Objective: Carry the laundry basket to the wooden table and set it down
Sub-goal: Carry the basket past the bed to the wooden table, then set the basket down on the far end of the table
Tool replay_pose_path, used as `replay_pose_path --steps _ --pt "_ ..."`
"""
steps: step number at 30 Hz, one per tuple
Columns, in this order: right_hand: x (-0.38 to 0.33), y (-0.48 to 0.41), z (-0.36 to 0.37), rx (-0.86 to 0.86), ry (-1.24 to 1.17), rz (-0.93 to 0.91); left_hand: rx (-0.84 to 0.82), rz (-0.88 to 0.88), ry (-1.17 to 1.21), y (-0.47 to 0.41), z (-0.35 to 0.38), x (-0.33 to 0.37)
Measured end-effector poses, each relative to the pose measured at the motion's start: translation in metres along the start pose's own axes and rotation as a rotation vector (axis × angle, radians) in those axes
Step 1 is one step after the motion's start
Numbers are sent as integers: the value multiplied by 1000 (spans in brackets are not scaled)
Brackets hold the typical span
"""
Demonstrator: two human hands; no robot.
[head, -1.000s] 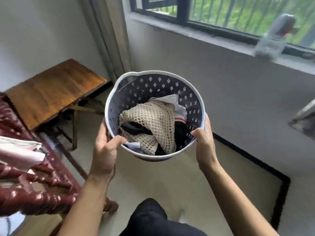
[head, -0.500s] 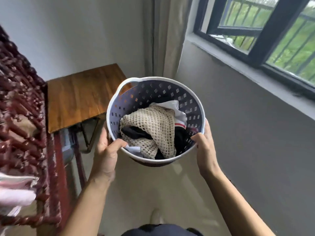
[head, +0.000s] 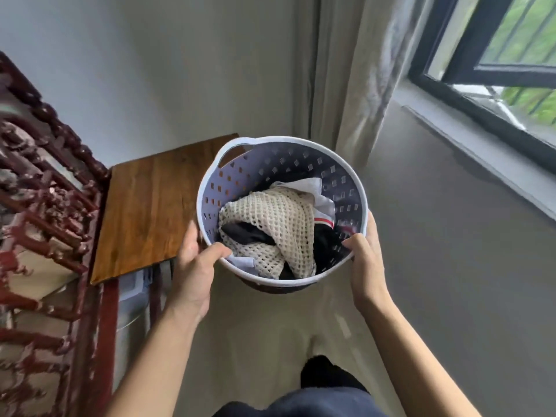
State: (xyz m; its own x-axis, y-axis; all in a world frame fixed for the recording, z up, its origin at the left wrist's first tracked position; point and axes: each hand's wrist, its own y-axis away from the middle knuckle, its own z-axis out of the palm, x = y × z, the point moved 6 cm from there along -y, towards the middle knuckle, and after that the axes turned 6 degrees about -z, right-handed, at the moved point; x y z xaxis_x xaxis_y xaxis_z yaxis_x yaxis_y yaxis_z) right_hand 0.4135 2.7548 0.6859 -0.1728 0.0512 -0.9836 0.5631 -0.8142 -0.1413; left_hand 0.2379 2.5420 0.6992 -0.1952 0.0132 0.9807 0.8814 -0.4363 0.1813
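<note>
A round white laundry basket [head: 270,164] with a perforated wall hangs in the air in front of me, held at chest height. Inside lie a cream mesh garment [head: 279,224] and some dark and white clothes. My left hand [head: 195,266] grips the near left rim, thumb inside. My right hand [head: 365,260] grips the near right rim. The wooden table [head: 147,212] stands just left of and below the basket, against the white wall; the basket's left edge overlaps its right side in view.
A carved dark red wooden frame [head: 45,221] runs along the left, beside the table. A beige curtain [head: 355,79] hangs behind the basket. A dark-framed window [head: 487,73] is at the right above a grey wall. My foot [head: 328,374] is on the pale floor below.
The view has swung left and closer: the table now lies right beside the basket, the window has slid to the right edge. Both hands keep the same grip on the rim.
</note>
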Motion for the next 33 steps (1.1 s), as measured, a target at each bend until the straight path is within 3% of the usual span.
replay_pose_path --steps 14,24,33 --pt "55 -224 192 -434 -28 65 429 -12 85 -174 -63 34" --pt "118 -339 331 -476 23 148 490 -124 67 -345 -132 36" --pt "191 -410 367 -519 125 301 470 -409 16 -448 -141 -20"
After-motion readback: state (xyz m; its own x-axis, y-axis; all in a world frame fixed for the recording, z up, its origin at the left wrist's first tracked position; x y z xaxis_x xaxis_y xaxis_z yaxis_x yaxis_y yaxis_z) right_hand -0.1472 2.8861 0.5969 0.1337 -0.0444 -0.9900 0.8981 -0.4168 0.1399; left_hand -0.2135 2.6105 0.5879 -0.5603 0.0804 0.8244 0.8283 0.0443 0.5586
